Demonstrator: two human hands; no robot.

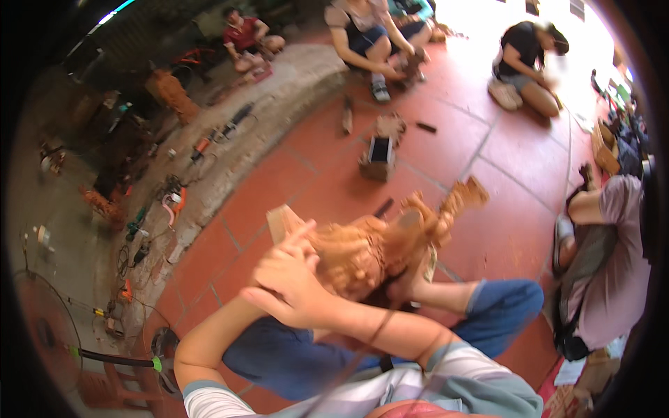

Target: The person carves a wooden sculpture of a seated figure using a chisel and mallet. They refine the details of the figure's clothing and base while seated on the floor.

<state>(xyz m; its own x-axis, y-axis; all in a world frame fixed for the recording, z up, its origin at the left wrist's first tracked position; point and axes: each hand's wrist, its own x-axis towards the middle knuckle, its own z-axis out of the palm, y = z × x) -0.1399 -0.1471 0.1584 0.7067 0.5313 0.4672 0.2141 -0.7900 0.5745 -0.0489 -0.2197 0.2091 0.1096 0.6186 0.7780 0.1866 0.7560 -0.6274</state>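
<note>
A large carved wooden sculpture (348,254) of orange-brown wood lies tilted in front of my crossed legs. Its pale flat end (281,221) points to the left, and its knobbly carved end (463,197) reaches away to the right. The fingers of my left hand (300,244) stretch out against the wood near the flat end. Crossing over from the right, my right hand (296,289) is closed around my left wrist, its thumb lying across it. Part of the left hand is hidden beneath it, and the fingers are slightly blurred.
On the red tiles ahead stand a small box (378,160) with a dark top and another carved piece (390,127). Power tools (202,146) and cords line the concrete ledge at left. A fan (45,334) stands lower left. Several people sit around; one (606,258) is close at right.
</note>
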